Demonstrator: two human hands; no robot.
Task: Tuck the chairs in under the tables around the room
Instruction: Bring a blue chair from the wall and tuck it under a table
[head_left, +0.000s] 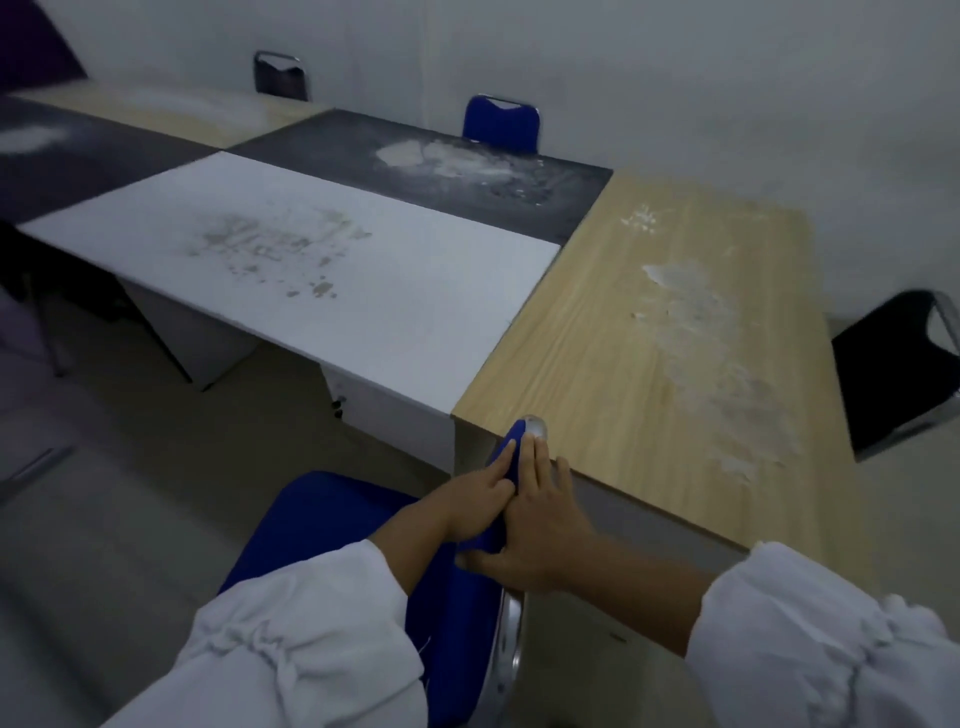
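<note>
Head view: left hand (475, 501), right hand (543, 525) around blue chair (332, 525) backrest

I am looking into a plain meeting room or classroom, office-like rather than a home. Desks stand pushed edge to edge into one long block: a white table (311, 270), a black table (415, 171) behind it, a wood-grain table (675, 338) across their ends, and more tops in black and wood running off to the left. A drawer unit (363, 395) sits under the white table. Padded chairs on chrome tube frames ring the block: the near blue chair (322, 525), a far blue chair (501, 124), a far black chair (278, 78) and a right black chair (893, 374). The wall (675, 78) is bare and white, the floor (130, 467) pale. Dusty white smears mark the tabletops.
</note>
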